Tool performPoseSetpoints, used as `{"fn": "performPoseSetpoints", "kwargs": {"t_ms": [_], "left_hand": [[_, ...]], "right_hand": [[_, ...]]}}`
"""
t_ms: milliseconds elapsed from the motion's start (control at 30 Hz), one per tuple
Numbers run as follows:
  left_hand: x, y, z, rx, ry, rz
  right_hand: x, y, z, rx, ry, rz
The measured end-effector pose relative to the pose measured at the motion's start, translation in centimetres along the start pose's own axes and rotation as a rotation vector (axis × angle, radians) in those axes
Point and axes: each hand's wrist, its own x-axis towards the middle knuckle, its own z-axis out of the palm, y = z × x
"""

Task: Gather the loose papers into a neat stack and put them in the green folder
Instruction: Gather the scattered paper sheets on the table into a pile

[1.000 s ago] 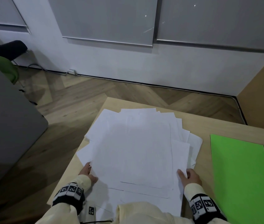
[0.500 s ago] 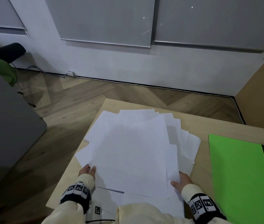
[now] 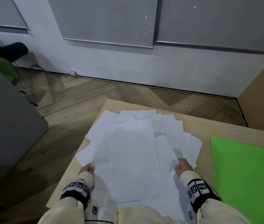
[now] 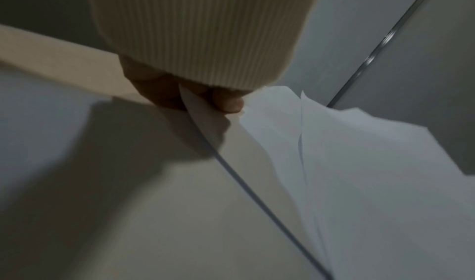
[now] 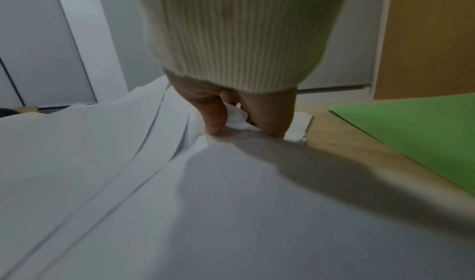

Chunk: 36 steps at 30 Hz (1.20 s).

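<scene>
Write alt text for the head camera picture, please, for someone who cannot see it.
Two hands, left hand and right hand, grip the side edges of a fanned pile of white papers on a wooden table. A green folder lies flat to the right.

You have one fanned pile of white papers (image 3: 133, 152), sheets too overlapped to count, one green folder (image 3: 238, 172), and two hands on one worktop (image 3: 197, 126).
</scene>
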Motion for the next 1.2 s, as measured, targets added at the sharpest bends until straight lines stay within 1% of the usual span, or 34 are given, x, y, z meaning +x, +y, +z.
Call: {"fn": "performPoseSetpoints", "kwargs": {"t_ms": [33,100,200,233,333,400,467,500,567,667,733,767,800,900,933,1067,1133,1200], "left_hand": [[-0.1,0.0,-0.2,0.044,-0.025,-0.003],[0.0,-0.3,-0.3,0.075,-0.025,0.024],[-0.4,-0.2,-0.3,0.055,-0.027,-0.015],[-0.5,-0.3,-0.2,0.044,-0.031,-0.024],[-1.2,0.1,-0.3,0.031,-0.033,-0.046],[-1.3,0.1,-0.3,0.025,-0.037,-0.058],[-1.3,0.1,-0.3,-0.010,-0.035,-0.077],[-1.2,0.1,-0.3,-0.039,-0.031,-0.085],[-0.8,-0.1,-0.1,-0.071,-0.027,-0.068],[-1.0,0.4,-0.3,-0.066,-0.021,-0.068],[-1.4,0.9,-0.2,-0.012,-0.048,-0.054],[-1.9,1.5,-0.2,0.027,-0.059,-0.048],[-2.1,1.9,-0.1,0.057,-0.060,-0.052],[-2.9,3.3,0.5,0.123,-0.049,-0.043],[-2.9,3.6,0.8,0.139,-0.036,-0.036],[-3.6,4.9,1.4,0.146,-0.001,-0.006],[-3.7,5.1,1.7,0.149,-0.025,0.016],[-4.1,5.2,2.2,0.176,-0.073,0.026]], "right_hand": [[0.5,-0.6,-0.2,-0.017,0.002,-0.028],[1.1,-1.7,-0.1,-0.014,-0.009,-0.068],[1.7,-2.8,0.3,0.066,-0.031,-0.095],[1.8,-3.2,0.4,0.052,-0.041,-0.090],[1.9,-4.6,0.1,-0.095,-0.090,-0.051],[1.9,-5.3,0.0,-0.200,-0.160,-0.021],[1.6,-5.6,0.0,-0.246,-0.195,0.009],[1.6,-5.4,0.0,-0.227,-0.186,0.025],[1.5,-4.7,-0.4,-0.090,-0.117,0.064],[1.2,-2.2,-1.5,0.119,0.086,0.165],[0.9,0.0,-1.8,0.164,0.197,0.249],[0.6,0.8,-1.8,0.147,0.209,0.297],[0.2,1.4,-1.6,0.133,0.188,0.335],[-0.6,2.3,-0.9,0.109,0.067,0.373],[-0.7,2.3,-0.7,0.104,0.071,0.370],[-0.7,2.0,-0.7,0.078,0.201,0.355],[-0.9,1.8,-0.4,0.088,0.227,0.341],[-1.0,1.9,0.3,0.151,0.231,0.300]]}}
